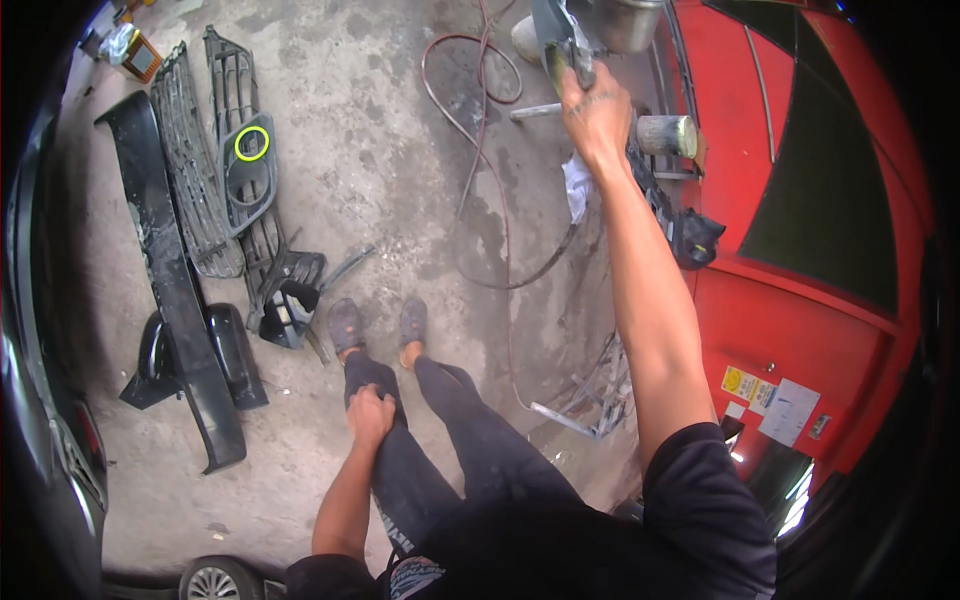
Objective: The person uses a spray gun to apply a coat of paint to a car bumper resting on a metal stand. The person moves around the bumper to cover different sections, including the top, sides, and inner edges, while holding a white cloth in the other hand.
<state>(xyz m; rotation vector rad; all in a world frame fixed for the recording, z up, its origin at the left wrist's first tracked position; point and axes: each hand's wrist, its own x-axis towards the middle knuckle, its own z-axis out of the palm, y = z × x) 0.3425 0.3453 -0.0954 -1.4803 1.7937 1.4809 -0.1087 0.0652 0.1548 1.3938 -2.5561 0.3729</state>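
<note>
My right arm reaches far forward and to the right. At its end my right hand [597,112] is closed on a grey, flat-sided tool [556,38] with yellowish smears; its exact kind is hard to make out. Just beyond and beside it stands a dull metal pot [630,24]. A stained cylindrical can [666,135] lies to the right of my wrist, and a crumpled white cloth or paper [577,186] hangs below it. My left hand [371,412] rests on my left leg [382,440] with its fingers curled in, and nothing shows in it.
Grey grille panels [195,165], a long black bumper strip [165,240] and broken plastic trim [290,290] lie on the concrete floor at left. A reddish hose [470,140] loops across the floor. Red cabinet-like panels [790,330] stand right; a dark car edges the left.
</note>
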